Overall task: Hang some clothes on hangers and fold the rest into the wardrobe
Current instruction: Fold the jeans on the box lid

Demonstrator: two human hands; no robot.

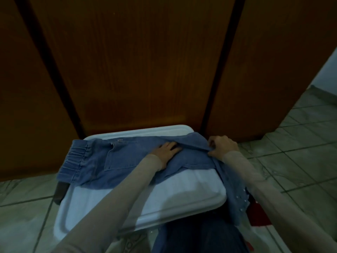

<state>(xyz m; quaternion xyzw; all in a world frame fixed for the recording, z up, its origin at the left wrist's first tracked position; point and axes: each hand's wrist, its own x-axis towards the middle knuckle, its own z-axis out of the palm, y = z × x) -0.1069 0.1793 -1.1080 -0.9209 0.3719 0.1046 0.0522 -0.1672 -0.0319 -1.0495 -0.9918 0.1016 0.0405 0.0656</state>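
Observation:
Blue denim trousers (109,159) with an elastic waistband at the left lie across a white plastic lid (164,194) in front of the wardrobe. My left hand (166,152) presses flat on the middle of the denim, fingers spread. My right hand (223,146) pinches a fold of the trouser leg at the lid's right edge. The rest of that leg hangs off the right side toward me. The brown wooden wardrobe doors (138,61) are closed right behind the lid.
Grey-green tiled floor (300,143) surrounds the lid. More blue cloth (197,236) lies at the bottom centre. A red and white item (259,214) sits at the lower right. A dark object (60,192) sticks out under the lid's left side.

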